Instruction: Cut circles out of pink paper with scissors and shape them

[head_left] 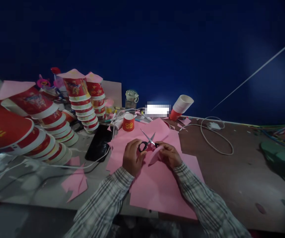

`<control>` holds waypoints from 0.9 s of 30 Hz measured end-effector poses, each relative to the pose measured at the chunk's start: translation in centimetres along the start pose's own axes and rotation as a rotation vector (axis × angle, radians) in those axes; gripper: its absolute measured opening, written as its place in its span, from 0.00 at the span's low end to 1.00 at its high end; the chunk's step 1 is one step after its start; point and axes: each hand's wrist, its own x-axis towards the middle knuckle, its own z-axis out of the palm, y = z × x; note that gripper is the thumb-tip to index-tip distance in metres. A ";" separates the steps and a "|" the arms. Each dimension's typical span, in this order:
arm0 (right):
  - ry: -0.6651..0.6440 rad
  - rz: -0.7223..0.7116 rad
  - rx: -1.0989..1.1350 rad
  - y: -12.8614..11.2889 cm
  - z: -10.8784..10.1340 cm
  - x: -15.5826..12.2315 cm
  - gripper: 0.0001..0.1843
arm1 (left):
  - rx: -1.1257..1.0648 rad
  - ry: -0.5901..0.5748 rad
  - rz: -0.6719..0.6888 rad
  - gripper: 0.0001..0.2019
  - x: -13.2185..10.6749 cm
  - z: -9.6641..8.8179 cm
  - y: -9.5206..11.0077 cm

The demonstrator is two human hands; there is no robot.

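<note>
Black-handled scissors are held over the pink sheets, blades spread and pointing away from me. My left hand is closed on the left finger loop. A small curved piece of pink paper is pinched in my right hand. The right loop of the scissors sits against the right fingers, partly hidden, so I cannot tell how firmly they hold it. Large pink paper sheets lie beneath both hands. Just beyond the hands, a red paper cup stands upside down on the paper.
Stacked red and white paper cups with pink cone tops crowd the left side. A black phone and pink scraps lie nearer. Behind are a glass jar and tilted nested cups. A white cable loops at right.
</note>
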 end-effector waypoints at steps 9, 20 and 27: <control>0.096 0.077 0.214 -0.8 -0.7 0.6 0.10 | 0.034 -0.102 0.045 0.21 -0.5 0.5 -0.5; 0.240 -0.082 0.304 -1.8 -3.2 2.7 0.11 | 0.596 -0.432 -0.028 0.19 -1.1 0.0 -1.2; 0.278 -0.072 0.371 -2.1 -3.4 2.8 0.08 | 0.542 -0.545 0.001 0.24 -1.6 0.4 -1.3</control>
